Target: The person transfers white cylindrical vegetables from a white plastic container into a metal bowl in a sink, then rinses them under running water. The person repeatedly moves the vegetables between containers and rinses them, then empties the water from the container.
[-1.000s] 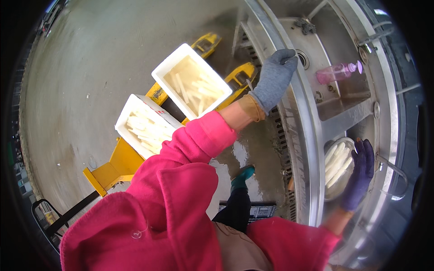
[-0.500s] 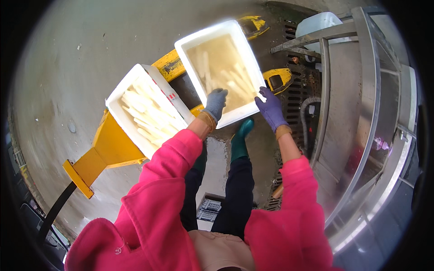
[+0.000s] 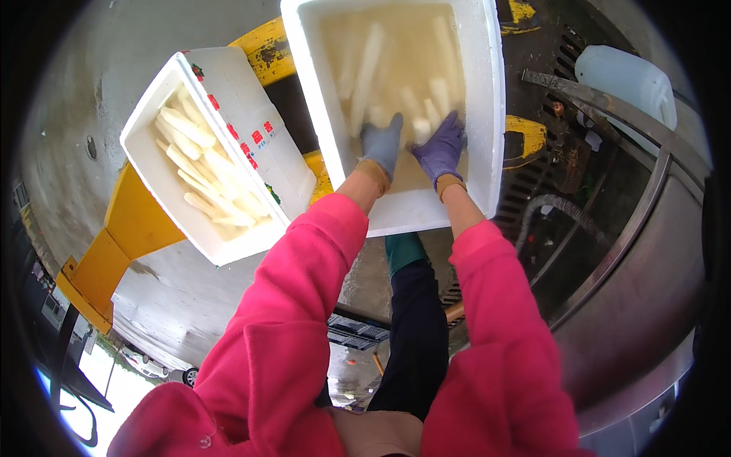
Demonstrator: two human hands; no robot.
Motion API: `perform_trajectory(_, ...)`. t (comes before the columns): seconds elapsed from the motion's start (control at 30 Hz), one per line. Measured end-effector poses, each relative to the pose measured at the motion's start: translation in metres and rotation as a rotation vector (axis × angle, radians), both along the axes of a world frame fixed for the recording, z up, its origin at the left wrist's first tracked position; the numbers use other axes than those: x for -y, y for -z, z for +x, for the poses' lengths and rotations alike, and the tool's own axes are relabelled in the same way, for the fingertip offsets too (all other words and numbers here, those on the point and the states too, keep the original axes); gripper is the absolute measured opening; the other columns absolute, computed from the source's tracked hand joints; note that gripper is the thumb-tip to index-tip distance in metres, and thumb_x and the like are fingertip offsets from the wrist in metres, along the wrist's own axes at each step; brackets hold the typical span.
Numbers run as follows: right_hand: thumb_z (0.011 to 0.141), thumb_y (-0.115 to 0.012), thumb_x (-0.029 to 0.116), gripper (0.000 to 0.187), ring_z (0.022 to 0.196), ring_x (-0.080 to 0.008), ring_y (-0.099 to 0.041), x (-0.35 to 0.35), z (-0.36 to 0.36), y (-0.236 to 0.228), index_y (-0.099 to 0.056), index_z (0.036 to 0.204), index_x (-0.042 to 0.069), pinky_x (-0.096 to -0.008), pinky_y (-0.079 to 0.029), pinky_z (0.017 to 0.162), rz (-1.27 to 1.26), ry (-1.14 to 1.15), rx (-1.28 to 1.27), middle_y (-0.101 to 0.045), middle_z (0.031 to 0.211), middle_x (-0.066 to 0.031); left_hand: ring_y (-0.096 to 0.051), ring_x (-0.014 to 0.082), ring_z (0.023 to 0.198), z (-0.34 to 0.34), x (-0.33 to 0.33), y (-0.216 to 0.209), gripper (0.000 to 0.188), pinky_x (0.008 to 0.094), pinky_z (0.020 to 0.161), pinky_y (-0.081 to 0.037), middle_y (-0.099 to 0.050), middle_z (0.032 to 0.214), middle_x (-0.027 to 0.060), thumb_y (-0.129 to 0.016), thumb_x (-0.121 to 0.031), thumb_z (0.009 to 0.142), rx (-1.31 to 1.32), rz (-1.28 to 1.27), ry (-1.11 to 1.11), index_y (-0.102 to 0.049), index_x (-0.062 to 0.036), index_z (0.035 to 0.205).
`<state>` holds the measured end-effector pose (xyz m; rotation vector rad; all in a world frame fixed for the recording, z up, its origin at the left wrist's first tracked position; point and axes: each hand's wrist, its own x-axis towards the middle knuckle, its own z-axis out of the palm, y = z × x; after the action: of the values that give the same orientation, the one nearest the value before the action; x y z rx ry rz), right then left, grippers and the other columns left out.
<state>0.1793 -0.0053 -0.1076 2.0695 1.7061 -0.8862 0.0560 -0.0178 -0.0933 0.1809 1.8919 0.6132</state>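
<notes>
We are holding both hands inside the white foam box (image 3: 483, 133) in front of us, where the pale sticks (image 3: 368, 61) are lying partly hidden in cloudy water (image 3: 400, 34). Our left hand (image 3: 382, 147), gloved in grey-blue, is showing its thumb apart from the fingers; our right hand (image 3: 439, 154), gloved in purple, is stretching its fingers forward beside several stick ends. The murk is blurring the fingers, so we cannot tell whether either hand is pinching anything. To our left, a second white box (image 3: 255, 99) is standing tilted in our view, holding a heap of more pale sticks. Yellow forks (image 3: 266, 49) are running beneath the boxes. To our right, a translucent jug (image 3: 626, 85) is standing near a metal frame (image 3: 664, 164), and a ribbed hose (image 3: 560, 202) is curving over the floor.
</notes>
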Motion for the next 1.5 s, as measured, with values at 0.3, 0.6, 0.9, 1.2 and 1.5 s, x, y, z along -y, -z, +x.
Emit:
perform_trajectory(0.3, 0.069, -0.084, 0.033, 0.097, 0.120, -0.0301, -0.052, -0.015, 0.004, 0.004, -0.031, 0.140, -0.008, -0.0350, -0.044, 0.099, 0.068, 0.502, -0.670, -0.050, 0.132, -0.0223, -0.055, 0.0210, 0.107, -0.016, -0.012, 0.005, 0.068, 0.0333, 0.090, -0.046, -0.058, 0.119, 0.0115, -0.072, -0.044, 0.082, 0.296, 0.080, -0.191, -0.051, 0.0035, 0.126)
perform_trajectory(0.6, 0.082, -0.075, 0.020, 0.060, 0.103, -0.0201, -0.062, -0.044, 0.009, -0.006, -0.048, 0.132, 0.000, -0.0314, -0.051, 0.088, -0.254, 0.539, -1.036, -0.063, 0.116, -0.0125, -0.062, 0.0171, 0.093, -0.011, -0.026, -0.025, 0.052, 0.0300, 0.081, -0.051, -0.063, 0.106, 0.0076, -0.074, -0.031, 0.084, 0.367, 0.196, -0.140, -0.056, -0.0009, 0.122)
perform_trajectory(0.9, 0.086, -0.072, 0.024, 0.059, 0.107, -0.0199, -0.061, -0.039, 0.003, -0.051, -0.048, 0.135, 0.000, -0.0318, -0.051, 0.090, -0.474, 0.910, -1.337, -0.062, 0.118, -0.0111, -0.065, 0.0192, 0.086, -0.028, -0.042, -0.056, 0.048, 0.0316, 0.075, -0.054, -0.066, 0.102, 0.0115, -0.073, -0.024, 0.081, 0.548, 0.242, -0.095, -0.059, 0.0044, 0.116)
perform_trajectory(1.2, 0.086, -0.071, 0.012, 0.054, 0.105, -0.0195, -0.061, -0.005, -0.008, -0.105, -0.049, 0.134, 0.002, -0.0306, -0.050, 0.090, -0.264, 0.893, -1.341, -0.062, 0.117, -0.0085, -0.064, 0.0180, 0.084, -0.037, -0.020, -0.109, 0.043, 0.0309, 0.074, -0.053, -0.066, 0.098, 0.0104, -0.074, -0.020, 0.082, 0.496, 0.211, -0.038, -0.060, 0.0040, 0.114)
perform_trajectory(1.5, 0.086, -0.069, 0.008, 0.057, 0.110, -0.0188, -0.059, 0.004, -0.013, -0.173, -0.046, 0.137, 0.002, -0.0307, -0.048, 0.095, -0.180, 0.950, -1.360, -0.060, 0.121, -0.0082, -0.064, 0.0171, 0.084, -0.038, -0.015, -0.171, 0.044, 0.0299, 0.077, -0.053, -0.066, 0.098, 0.0106, -0.075, -0.022, 0.082, 0.471, 0.379, 0.072, -0.059, 0.0042, 0.114)
